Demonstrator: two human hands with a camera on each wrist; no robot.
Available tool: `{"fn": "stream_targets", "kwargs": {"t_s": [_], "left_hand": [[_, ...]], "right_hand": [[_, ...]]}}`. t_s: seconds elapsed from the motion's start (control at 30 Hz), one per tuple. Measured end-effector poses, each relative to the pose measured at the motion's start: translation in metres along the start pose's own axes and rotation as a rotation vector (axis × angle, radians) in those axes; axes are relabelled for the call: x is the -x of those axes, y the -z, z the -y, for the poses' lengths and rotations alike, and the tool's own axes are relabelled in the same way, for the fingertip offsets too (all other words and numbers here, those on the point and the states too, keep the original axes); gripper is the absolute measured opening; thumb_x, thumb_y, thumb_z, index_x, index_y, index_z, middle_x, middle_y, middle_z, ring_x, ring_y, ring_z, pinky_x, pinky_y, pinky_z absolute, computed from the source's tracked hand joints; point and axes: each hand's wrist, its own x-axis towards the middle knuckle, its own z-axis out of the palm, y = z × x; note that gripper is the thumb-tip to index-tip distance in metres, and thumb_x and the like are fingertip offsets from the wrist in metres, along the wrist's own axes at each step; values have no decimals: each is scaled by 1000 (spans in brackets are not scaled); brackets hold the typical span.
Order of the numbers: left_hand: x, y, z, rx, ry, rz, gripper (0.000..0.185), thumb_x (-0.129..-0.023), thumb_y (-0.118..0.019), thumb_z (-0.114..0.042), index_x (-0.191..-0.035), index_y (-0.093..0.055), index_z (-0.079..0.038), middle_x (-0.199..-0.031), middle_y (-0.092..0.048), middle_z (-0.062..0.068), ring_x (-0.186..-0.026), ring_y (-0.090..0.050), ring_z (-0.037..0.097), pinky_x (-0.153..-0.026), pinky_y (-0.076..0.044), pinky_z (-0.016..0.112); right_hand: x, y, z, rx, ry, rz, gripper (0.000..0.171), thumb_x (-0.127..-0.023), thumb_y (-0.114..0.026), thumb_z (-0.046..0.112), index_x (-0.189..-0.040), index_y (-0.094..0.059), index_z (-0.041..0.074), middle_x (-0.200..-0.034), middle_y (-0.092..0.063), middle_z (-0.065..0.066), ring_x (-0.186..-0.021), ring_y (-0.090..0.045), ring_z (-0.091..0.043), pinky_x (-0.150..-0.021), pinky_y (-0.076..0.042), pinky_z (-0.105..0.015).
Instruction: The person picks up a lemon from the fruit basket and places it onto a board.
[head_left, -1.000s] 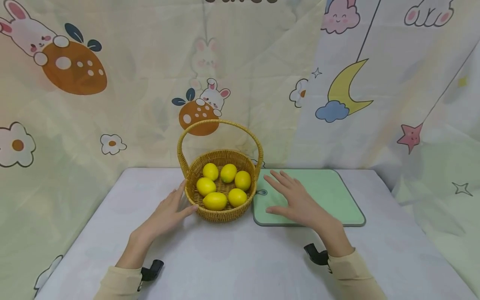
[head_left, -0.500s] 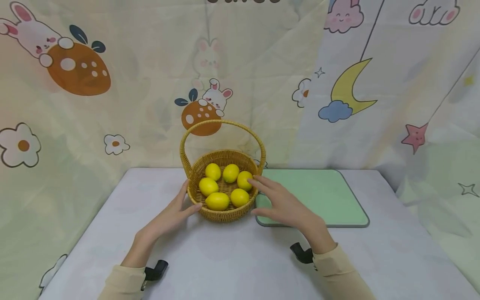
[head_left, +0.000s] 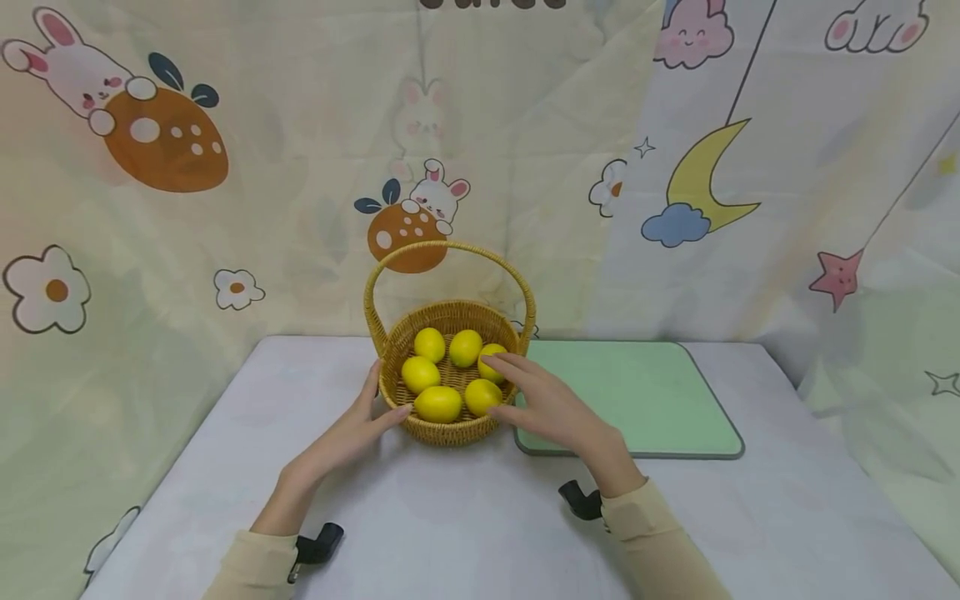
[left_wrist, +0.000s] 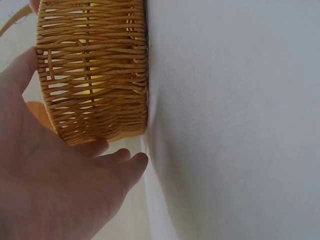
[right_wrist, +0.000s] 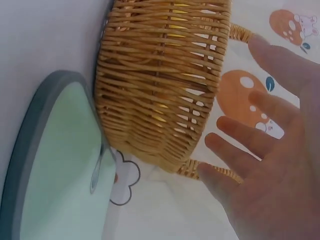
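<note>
Six lemons (head_left: 438, 404) sit in the basket (head_left: 448, 432) on the counter (head_left: 442, 525), presumably to stay together. Our left hand (head_left: 352, 427) touches its side, fingers spread, likely for steadying; our right hand (head_left: 553, 408), fingers extended, hovers beside it. The basket looks round, golden and woven, with an arched handle (head_left: 450, 245).

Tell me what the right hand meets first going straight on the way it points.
Likely the basket; if the right hand passes above its edge, the rightmost lemon. Depth is unclear.
</note>
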Motion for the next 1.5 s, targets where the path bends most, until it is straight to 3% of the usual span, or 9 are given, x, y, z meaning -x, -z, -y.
{"fn": "stream_targets", "kwargs": {"t_s": [0.2,0.4,0.63,0.7,0.8,0.9,1.1,1.3,1.5], "left_hand": [[-2,-4,-1,94,-44,-6,97,-97,-56,-52,-155,20,-37,-168,13,6,-155,-2,37,-121,-8,68],[-3,-7,-1,206,-47,-3,97,-97,-59,-48,-154,19,-42,-166,21,-1,-154,-1,41,-123,-12,61],[-4,-8,-4,306,-25,14,99,-95,-63,-45,-152,18,-48,-165,23,-5,-155,4,38,-120,-29,54],[-4,-8,-4,309,-27,9,100,-95,-64,-45,-153,18,-48,-165,22,-5,-155,4,38,-122,-24,56],[-5,-8,-5,304,-24,8,100,-95,-63,-46,-153,19,-47,-165,22,-6,-155,3,38,-123,-14,58],[-6,-8,-5,311,-4,5,100,-95,-63,-44,-152,19,-47,-165,23,-7,-155,3,38,-124,-9,59],[-5,-9,-4,317,14,4,100,-96,-62,-43,-152,20,-46,-165,24,-7,-155,2,39,-124,-9,58],[-4,-9,-4,354,2,9,100,-95,-64,-42,-152,17,-48,-165,22,-7,-155,2,39,-122,-23,54],[-3,-7,-3,356,14,8,101,-95,-64,-42,-153,19,-47,-165,22,-7,-155,3,38,-122,-24,53]], "right_hand": [[-11,-4,3,3,-21,-2,63,-94,-67,41,-151,-44,24,-158,-39,-5,-144,-40,-30,-115,-40,-54],[-22,-10,6,82,-31,-23,59,-93,-68,37,-147,-50,19,-154,-46,-7,-140,-47,-30,-112,-44,-52],[-36,-20,12,208,-77,23,54,-92,-68,32,-142,-56,18,-139,-60,-7,-110,-64,-22,-89,-56,-41],[-39,-21,16,245,-91,36,52,-91,-69,29,-140,-58,17,-134,-64,-7,-97,-62,-18,-75,-54,-34],[-42,-21,22,289,-111,54,51,-88,-67,23,-138,-60,15,-120,-70,-4,-75,-53,-15,-55,-38,-27],[-45,-21,28,311,-127,74,50,-85,-66,17,-135,-63,14,-103,-70,-2,-64,-44,-15,-48,-26,-26],[-49,-23,33,326,-152,113,41,-83,-73,15,-124,-69,12,-86,-62,0,-69,-48,-18,-52,-33,-27],[-57,-29,32,327,-154,115,16,-84,-66,9,-99,-68,13,-74,-53,-1,-68,-47,-19,-53,-32,-28],[-62,-34,30,320,-155,130,25,-82,-66,8,-106,-70,14,-78,-57,-1,-68,-47,-18,-51,-30,-28]]}}
